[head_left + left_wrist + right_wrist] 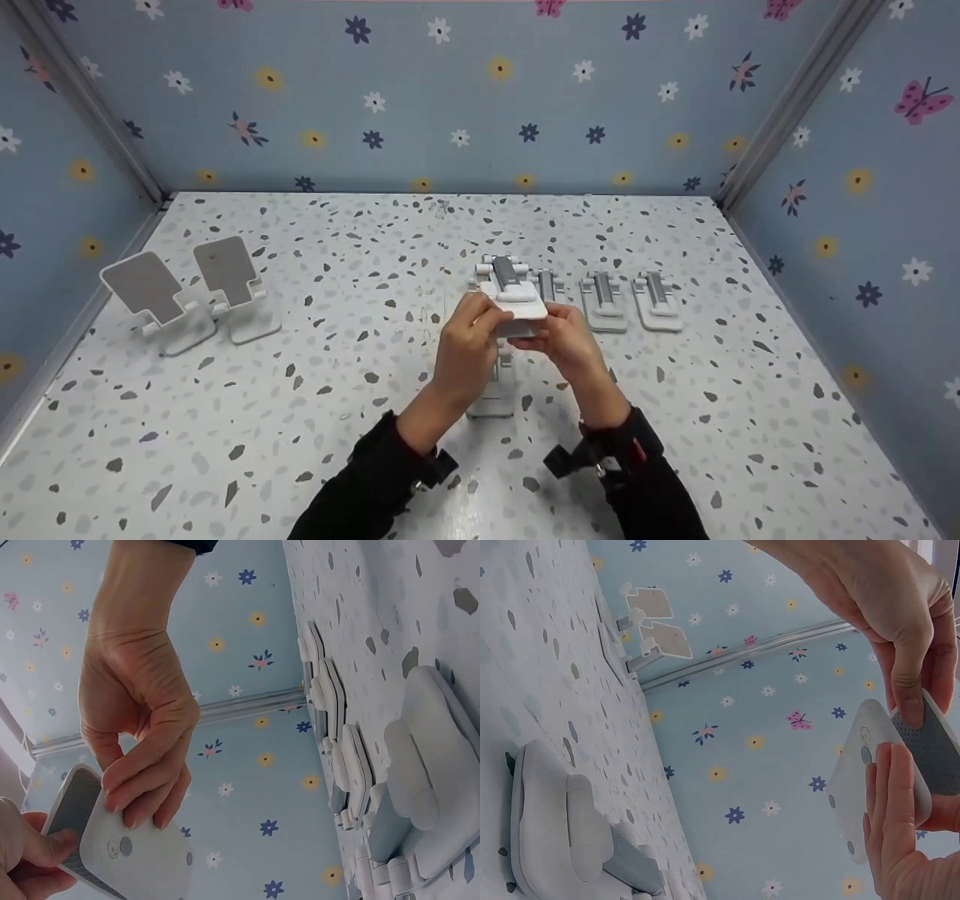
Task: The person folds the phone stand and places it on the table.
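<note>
At far left, a flowered blue side wall is meeting the back wall along a metal strip. Below, on a white tabletop flecked with grey, two opened stands are standing side by side, their grey faces tilting up toward the person. Nearer the middle, the left hand is pinching the grey-padded plate of a folding stand between thumb and fingers. This stand is hanging above the table between both hands; its long axis is running front to back, its hinged end pointing toward the back wall and slightly left, its two plates gaping at the end nearest the person. Beneath it, a folded stand is lying partly hidden. The right hand is gripping the white plate, its fingers pressing together on the outer face. Further right, at least three folded stands are lying in a row, hinges pointing away. At far right, another flowered wall is rising.
</note>
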`<state>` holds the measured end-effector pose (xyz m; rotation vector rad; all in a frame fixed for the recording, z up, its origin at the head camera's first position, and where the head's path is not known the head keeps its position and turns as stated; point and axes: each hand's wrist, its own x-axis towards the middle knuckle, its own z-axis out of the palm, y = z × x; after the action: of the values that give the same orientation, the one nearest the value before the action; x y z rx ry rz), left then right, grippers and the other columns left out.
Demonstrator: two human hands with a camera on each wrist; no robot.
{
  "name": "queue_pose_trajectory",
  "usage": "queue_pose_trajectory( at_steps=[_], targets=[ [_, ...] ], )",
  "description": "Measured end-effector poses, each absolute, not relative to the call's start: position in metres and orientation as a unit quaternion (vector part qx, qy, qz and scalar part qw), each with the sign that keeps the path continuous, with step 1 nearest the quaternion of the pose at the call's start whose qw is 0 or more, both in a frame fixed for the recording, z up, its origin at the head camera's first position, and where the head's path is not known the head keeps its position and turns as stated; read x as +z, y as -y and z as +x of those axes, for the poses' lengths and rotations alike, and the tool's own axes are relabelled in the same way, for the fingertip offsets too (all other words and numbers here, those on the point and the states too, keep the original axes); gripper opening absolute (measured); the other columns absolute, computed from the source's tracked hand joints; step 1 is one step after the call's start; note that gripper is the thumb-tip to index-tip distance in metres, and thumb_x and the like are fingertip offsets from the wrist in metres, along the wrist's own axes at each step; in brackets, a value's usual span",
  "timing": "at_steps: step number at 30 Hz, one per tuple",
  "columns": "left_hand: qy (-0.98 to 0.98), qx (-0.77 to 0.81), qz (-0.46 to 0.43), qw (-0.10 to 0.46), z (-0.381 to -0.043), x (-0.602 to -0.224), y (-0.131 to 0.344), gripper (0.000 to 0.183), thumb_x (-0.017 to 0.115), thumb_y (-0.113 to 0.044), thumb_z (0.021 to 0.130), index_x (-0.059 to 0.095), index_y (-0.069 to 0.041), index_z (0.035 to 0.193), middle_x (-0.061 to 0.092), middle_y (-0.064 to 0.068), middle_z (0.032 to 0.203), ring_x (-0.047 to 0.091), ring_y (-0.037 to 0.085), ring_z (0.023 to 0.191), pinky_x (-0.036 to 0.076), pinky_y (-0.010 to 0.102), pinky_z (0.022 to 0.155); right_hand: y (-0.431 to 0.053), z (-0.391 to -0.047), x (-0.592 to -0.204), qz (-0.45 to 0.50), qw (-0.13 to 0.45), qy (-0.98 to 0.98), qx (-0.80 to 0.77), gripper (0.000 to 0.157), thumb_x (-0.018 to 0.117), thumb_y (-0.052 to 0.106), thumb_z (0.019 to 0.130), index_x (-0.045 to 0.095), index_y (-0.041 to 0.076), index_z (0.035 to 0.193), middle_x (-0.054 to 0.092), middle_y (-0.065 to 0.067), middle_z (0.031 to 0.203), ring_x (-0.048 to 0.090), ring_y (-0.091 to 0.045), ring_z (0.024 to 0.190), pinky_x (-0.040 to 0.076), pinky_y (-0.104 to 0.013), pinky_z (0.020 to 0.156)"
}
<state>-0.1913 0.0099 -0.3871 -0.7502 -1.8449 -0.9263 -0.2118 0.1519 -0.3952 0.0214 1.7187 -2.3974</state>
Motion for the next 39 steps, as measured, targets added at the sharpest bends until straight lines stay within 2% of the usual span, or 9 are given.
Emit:
queue_pose_trajectory(
  at_steps=[4,9,16,24,28,30,32,36,39],
  targets=[
    [0.749,-0.374,-0.304,0.456,-0.189,-0.39,-0.008,0.031,0.05,0.026,0.059,0.062,0.001,0.072,0.049,0.006,0.075,0.047,0.018,0.069,0.044,0.023,0.058,-0.154,-0.212,-0.394,-0.003,0.11,-0.579,-0.808,0.031,0.033,-0.006,0.089,0.04,-0.024,0.113,0.063,-0.012,0.076,0.062,-0.017,0.063,0.053,-0.026,0.06],
    [0.738,-0.386,-0.302,0.465,-0.189,-0.389,-0.004,0.033,0.051,0.028,0.057,0.063,0.002,0.072,0.049,0.006,0.074,0.049,0.018,0.069,0.046,0.023,0.059,-0.157,-0.212,-0.391,-0.031,0.157,-0.561,-0.812,0.034,0.032,0.001,0.094,0.035,-0.023,0.118,0.064,-0.013,0.082,0.063,-0.02,0.071,0.053,-0.027,0.066],
    [0.735,-0.397,-0.301,0.46,-0.19,-0.393,-0.002,0.033,0.051,0.029,0.057,0.063,0.002,0.071,0.049,0.006,0.073,0.05,0.018,0.07,0.046,0.023,0.06,-0.161,-0.213,-0.388,-0.046,0.198,-0.537,-0.819,0.041,0.03,0.021,0.098,0.049,-0.012,0.109,0.065,-0.015,0.083,0.064,-0.023,0.074,0.053,-0.029,0.067],
    [0.744,-0.396,-0.312,0.438,-0.188,-0.395,-0.001,0.028,0.052,0.025,0.061,0.063,0.001,0.071,0.05,0.007,0.074,0.051,0.019,0.072,0.047,0.024,0.063,-0.161,-0.215,-0.39,-0.055,0.192,-0.555,-0.808,0.035,0.033,0.016,0.097,0.049,-0.013,0.108,0.066,-0.011,0.082,0.064,-0.02,0.076,0.052,-0.03,0.069],
    [0.748,-0.429,-0.319,0.394,-0.189,-0.396,0.002,0.021,0.06,0.018,0.066,0.064,0.0,0.077,0.052,0.007,0.081,0.052,0.018,0.079,0.047,0.025,0.068,-0.163,-0.216,-0.39,-0.046,0.174,-0.565,-0.805,0.036,0.033,0.015,0.097,0.045,-0.015,0.111,0.066,-0.01,0.08,0.064,-0.019,0.075,0.052,-0.031,0.069],
    [0.742,-0.461,-0.32,0.367,-0.189,-0.395,0.003,0.018,0.066,0.01,0.069,0.065,0.001,0.085,0.054,0.008,0.088,0.052,0.019,0.086,0.046,0.026,0.073,-0.164,-0.217,-0.39,-0.038,0.163,-0.566,-0.807,0.036,0.033,0.015,0.097,0.044,-0.016,0.113,0.066,-0.009,0.079,0.064,-0.018,0.075,0.052,-0.031,0.069],
    [0.734,-0.496,-0.314,0.341,-0.19,-0.395,0.004,0.024,0.07,0.0,0.072,0.063,0.001,0.094,0.054,0.009,0.097,0.051,0.019,0.093,0.045,0.029,0.079,-0.166,-0.218,-0.39,-0.031,0.152,-0.564,-0.811,0.037,0.033,0.015,0.096,0.043,-0.016,0.113,0.066,-0.01,0.079,0.064,-0.019,0.075,0.052,-0.031,0.069],
    [0.738,-0.555,-0.253,0.288,-0.192,-0.396,0.003,0.035,0.065,-0.017,0.081,0.056,0.003,0.108,0.051,0.011,0.108,0.049,0.021,0.103,0.043,0.037,0.087,-0.167,-0.217,-0.388,-0.029,0.14,-0.561,-0.816,0.037,0.032,0.014,0.096,0.042,-0.017,0.114,0.066,-0.011,0.079,0.064,-0.019,0.074,0.052,-0.031,0.069],
    [0.747,-0.6,-0.193,0.209,-0.193,-0.395,0.002,0.041,0.057,-0.025,0.087,0.05,0.002,0.116,0.05,0.011,0.111,0.05,0.021,0.101,0.046,0.037,0.084,-0.167,-0.216,-0.387,-0.034,0.139,-0.561,-0.815,0.036,0.032,0.013,0.096,0.041,-0.017,0.114,0.066,-0.011,0.078,0.064,-0.02,0.073,0.052,-0.032,0.07]
  ],
)
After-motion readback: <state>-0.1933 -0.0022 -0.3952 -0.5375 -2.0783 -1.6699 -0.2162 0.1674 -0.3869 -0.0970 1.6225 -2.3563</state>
